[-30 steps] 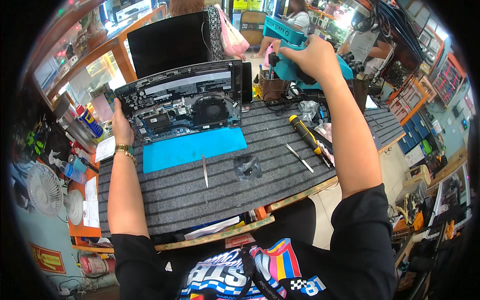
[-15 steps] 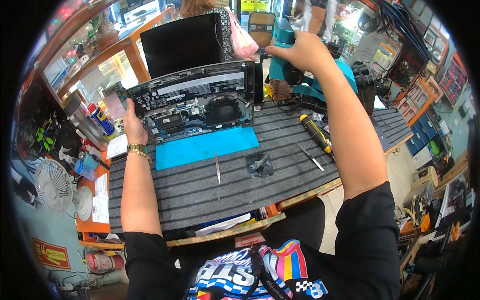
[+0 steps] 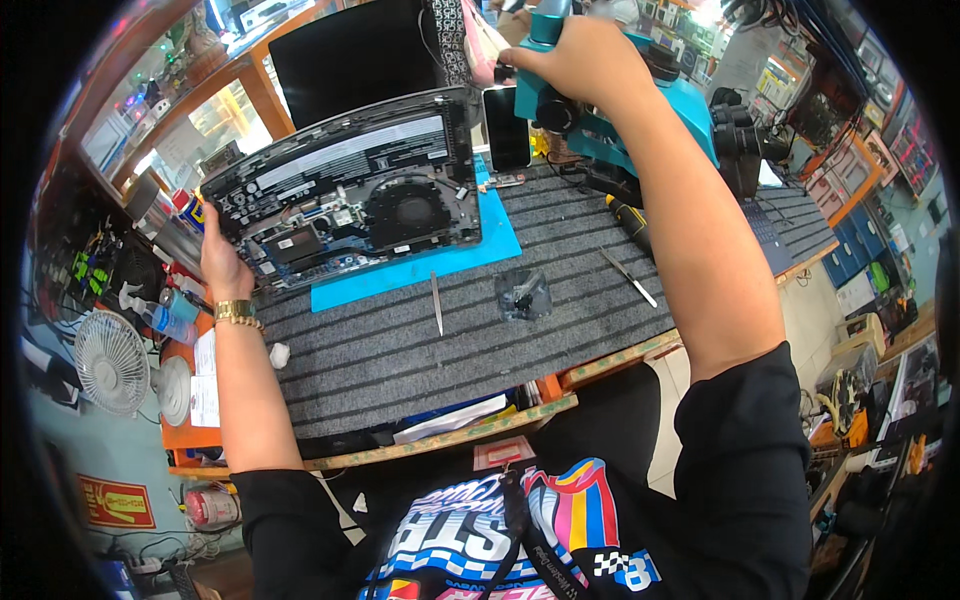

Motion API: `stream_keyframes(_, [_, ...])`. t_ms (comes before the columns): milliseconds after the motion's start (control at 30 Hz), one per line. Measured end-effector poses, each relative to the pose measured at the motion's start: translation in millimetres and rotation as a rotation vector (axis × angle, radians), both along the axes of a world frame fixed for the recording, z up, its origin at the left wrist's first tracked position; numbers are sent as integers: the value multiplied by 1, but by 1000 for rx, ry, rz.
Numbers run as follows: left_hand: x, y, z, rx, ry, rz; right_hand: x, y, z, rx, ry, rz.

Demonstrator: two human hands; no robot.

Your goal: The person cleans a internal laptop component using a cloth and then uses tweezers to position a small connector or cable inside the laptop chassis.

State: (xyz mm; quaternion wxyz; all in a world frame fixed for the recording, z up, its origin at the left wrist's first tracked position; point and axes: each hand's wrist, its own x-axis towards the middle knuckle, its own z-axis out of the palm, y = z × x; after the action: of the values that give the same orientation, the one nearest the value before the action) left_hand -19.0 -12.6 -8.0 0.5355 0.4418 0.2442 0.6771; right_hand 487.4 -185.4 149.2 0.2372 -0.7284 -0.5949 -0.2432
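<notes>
My left hand [image 3: 226, 262] grips the left end of an opened laptop base [image 3: 335, 205], fingers mostly hidden by it. The base is tilted up above the blue mat [image 3: 497, 225], its battery, board and round fan exposed. My right hand [image 3: 597, 62] is wrapped around the upper part of a teal microscope [image 3: 690, 112] at the bench's far right, thumb toward its black knob. In front of the mat lie slim metal tweezers [image 3: 437, 303] and a small clear bag [image 3: 523, 297] with dark bits. A thin pointed tool [image 3: 630, 278] rests to the right.
A yellow-and-black screwdriver [image 3: 627, 220] lies partly behind my right forearm. A dark phone [image 3: 508, 130] stands behind the mat, below a black monitor [image 3: 355, 65]. Bottles [image 3: 180, 318] and a white fan [image 3: 112, 366] crowd the left. A white wad [image 3: 280, 355] lies by my left wrist.
The laptop base has shifted left and tilted, uncovering more of the mat, the phone and a small part behind it. My right hand keeps hold of the microscope. The view has moved slightly.
</notes>
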Motion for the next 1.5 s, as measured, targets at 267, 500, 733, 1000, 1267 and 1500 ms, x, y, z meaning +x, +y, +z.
stream_keyframes(267, [-26,-24,-2,-3,37,124,-50,-7,-8,153,31,22])
stream_keyframes(500, [-39,-35,-4,15,6,97,-79,-49,-30,502,-14,485])
stream_keyframes(733, [-56,-43,-2,17,-11,166,-49,-196,-128,-632,327,476])
stream_keyframes(1000, [-43,-59,2,19,6,215,-18,-147,-216,-462,415,675])
stream_keyframes(1267, [-26,-80,7,13,11,167,-21,-150,-209,-484,413,718])
stream_keyframes(1500, [2,-103,14,1,37,171,-31,-168,-208,-461,354,678])
